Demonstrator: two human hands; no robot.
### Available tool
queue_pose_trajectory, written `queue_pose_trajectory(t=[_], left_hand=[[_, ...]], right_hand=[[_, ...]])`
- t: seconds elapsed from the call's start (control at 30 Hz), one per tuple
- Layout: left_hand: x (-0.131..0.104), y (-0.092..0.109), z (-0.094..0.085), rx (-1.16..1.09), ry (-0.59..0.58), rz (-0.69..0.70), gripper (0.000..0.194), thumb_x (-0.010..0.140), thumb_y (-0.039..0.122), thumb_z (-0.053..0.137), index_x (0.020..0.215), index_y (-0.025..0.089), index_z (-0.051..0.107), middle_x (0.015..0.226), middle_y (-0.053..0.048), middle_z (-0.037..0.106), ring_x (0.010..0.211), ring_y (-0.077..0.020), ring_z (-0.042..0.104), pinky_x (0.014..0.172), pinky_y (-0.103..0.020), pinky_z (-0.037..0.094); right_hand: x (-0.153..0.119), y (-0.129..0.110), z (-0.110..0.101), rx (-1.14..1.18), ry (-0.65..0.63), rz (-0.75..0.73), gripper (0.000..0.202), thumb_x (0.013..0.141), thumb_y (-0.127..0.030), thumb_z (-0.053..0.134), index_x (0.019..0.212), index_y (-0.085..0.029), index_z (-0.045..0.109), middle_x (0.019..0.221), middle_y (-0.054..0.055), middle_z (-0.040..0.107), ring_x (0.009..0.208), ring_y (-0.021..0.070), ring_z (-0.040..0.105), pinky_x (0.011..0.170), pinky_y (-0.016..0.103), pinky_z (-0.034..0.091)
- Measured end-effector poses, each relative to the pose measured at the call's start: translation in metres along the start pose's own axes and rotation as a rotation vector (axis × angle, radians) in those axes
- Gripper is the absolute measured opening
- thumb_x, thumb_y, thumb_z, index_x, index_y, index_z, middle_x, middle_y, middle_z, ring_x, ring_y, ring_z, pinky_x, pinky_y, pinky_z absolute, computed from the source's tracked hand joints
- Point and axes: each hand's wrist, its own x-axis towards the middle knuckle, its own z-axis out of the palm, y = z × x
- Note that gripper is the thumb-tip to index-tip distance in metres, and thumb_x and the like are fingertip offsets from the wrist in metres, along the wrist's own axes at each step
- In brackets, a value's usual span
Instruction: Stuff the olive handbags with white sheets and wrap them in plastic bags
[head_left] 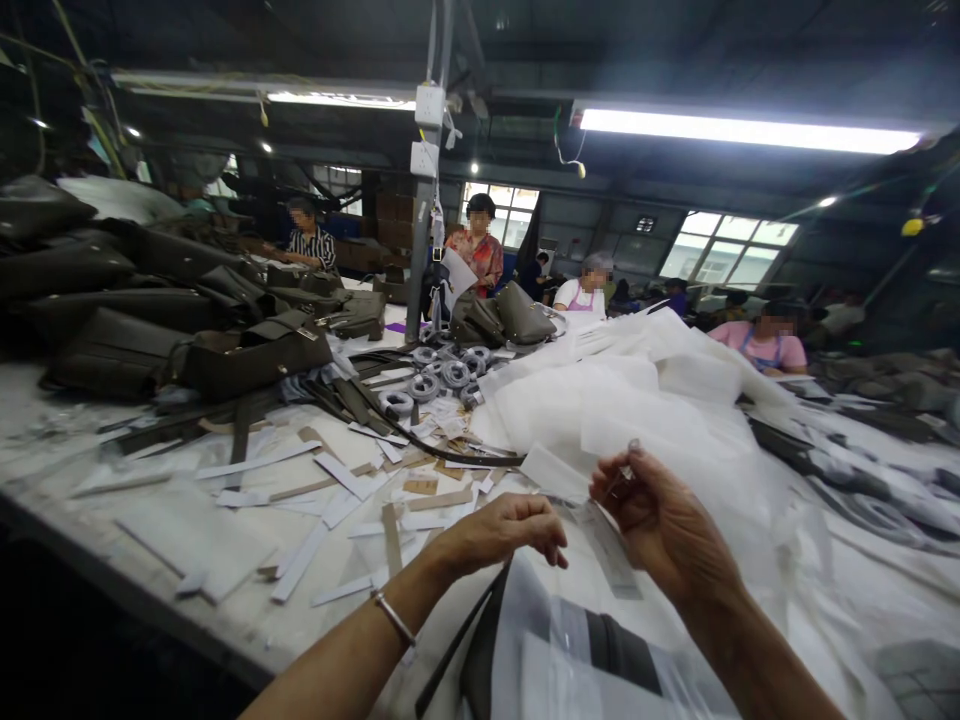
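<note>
My left hand (pixel 510 528) hangs over the near part of the table with its fingers curled in; whether anything is inside them is hidden. To its right, my right hand (pixel 664 520) is raised with thumb and fingertips pinched together. A small clear, shiny bit shows at those fingertips, too unclear to name. Below both hands lies a dark item, apparently a bag (pixel 619 650), with white sheeting and clear plastic over it. A dark strap runs along its left side. Behind my right hand is a pale, translucent strip (pixel 611 560).
Dark handbags (pixel 255 355) are heaped at the left. Coiled grey straps (pixel 454 375) lie mid-table among paper and cardboard scraps (pixel 300 535). White packing sheets (pixel 637 390) form a large pile at the right. A metal post (pixel 420 240) stands behind, with several people working beyond.
</note>
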Motion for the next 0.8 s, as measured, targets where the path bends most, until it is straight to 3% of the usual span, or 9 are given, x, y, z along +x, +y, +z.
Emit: queue_pose_trajectory(t=[0.07, 0.13, 0.23, 0.37, 0.47, 0.57, 0.7, 0.8], left_hand=[[0.002, -0.015, -0.011, 0.119, 0.179, -0.038, 0.036, 0.089, 0.05, 0.049, 0.087, 0.017, 0.061, 0.084, -0.005, 0.065, 0.084, -0.0191, 0.062, 0.082, -0.03, 0.047], [0.004, -0.034, -0.023, 0.207, 0.341, -0.096, 0.023, 0.087, 0.04, 0.05, 0.081, 0.018, 0.058, 0.082, -0.004, 0.063, 0.085, -0.0188, 0.06, 0.081, -0.028, 0.046], [0.005, -0.064, -0.029, 0.243, 0.429, -0.234, 0.007, 0.08, 0.026, 0.051, 0.078, 0.019, 0.054, 0.069, -0.001, 0.056, 0.072, -0.0174, 0.058, 0.069, -0.026, 0.046], [0.007, -0.088, -0.021, 0.181, 0.372, -0.373, 0.016, 0.081, 0.023, 0.046, 0.092, 0.018, 0.056, 0.064, 0.0, 0.056, 0.053, -0.0155, 0.058, 0.049, -0.023, 0.044], [0.011, -0.09, -0.016, 0.122, 0.346, -0.415, 0.028, 0.082, 0.022, 0.041, 0.107, 0.016, 0.054, 0.063, 0.001, 0.056, 0.047, -0.0142, 0.056, 0.045, -0.023, 0.045], [0.014, -0.087, -0.015, 0.078, 0.326, -0.454, 0.04, 0.082, 0.023, 0.041, 0.119, 0.013, 0.05, 0.061, 0.002, 0.056, 0.045, -0.0135, 0.055, 0.046, -0.023, 0.047], [0.014, -0.082, -0.016, 0.094, 0.249, -0.418, 0.036, 0.077, 0.028, 0.052, 0.108, 0.014, 0.063, 0.076, -0.003, 0.065, 0.05, -0.0141, 0.058, 0.049, -0.026, 0.049], [0.013, -0.084, -0.018, 0.221, 0.298, -0.343, 0.02, 0.073, 0.024, 0.057, 0.087, 0.016, 0.068, 0.083, -0.005, 0.065, 0.067, -0.0181, 0.062, 0.064, -0.029, 0.051]], right_hand=[[0.006, 0.0, -0.014, -0.103, -0.017, 0.06, 0.04, 0.063, -0.05, 0.084, 0.074, -0.017, 0.064, 0.06, -0.003, 0.057, 0.043, 0.0061, 0.043, 0.04, 0.019, 0.035], [0.013, 0.004, -0.028, -0.392, -0.109, 0.103, 0.04, 0.07, -0.053, 0.077, 0.079, -0.017, 0.064, 0.055, -0.006, 0.053, 0.038, 0.0043, 0.033, 0.037, 0.019, 0.023], [0.023, 0.017, -0.044, -1.005, -0.283, 0.06, 0.03, 0.079, -0.045, 0.066, 0.093, -0.018, 0.066, 0.054, -0.004, 0.055, 0.045, 0.0107, 0.047, 0.046, 0.023, 0.031], [0.03, 0.045, -0.048, -1.664, -0.349, -0.018, 0.02, 0.079, -0.023, 0.057, 0.098, -0.02, 0.066, 0.072, 0.005, 0.067, 0.069, 0.0205, 0.062, 0.061, 0.028, 0.037], [0.038, 0.072, -0.043, -1.594, -0.516, 0.248, 0.022, 0.073, -0.012, 0.053, 0.092, -0.018, 0.063, 0.064, 0.003, 0.065, 0.059, 0.0168, 0.058, 0.057, 0.027, 0.035], [0.052, 0.096, -0.038, -1.315, -0.656, 0.623, 0.024, 0.067, -0.01, 0.049, 0.087, -0.018, 0.061, 0.043, -0.004, 0.054, 0.035, 0.0105, 0.039, 0.042, 0.023, 0.027], [0.068, 0.119, -0.033, -1.011, -0.804, 0.781, 0.02, 0.064, -0.018, 0.05, 0.079, -0.016, 0.064, 0.05, -0.004, 0.058, 0.032, 0.0072, 0.038, 0.036, 0.019, 0.027], [0.071, 0.129, -0.035, -0.818, -0.857, 0.845, 0.019, 0.064, -0.028, 0.054, 0.07, -0.013, 0.064, 0.054, -0.002, 0.058, 0.035, 0.0062, 0.042, 0.036, 0.018, 0.031]])
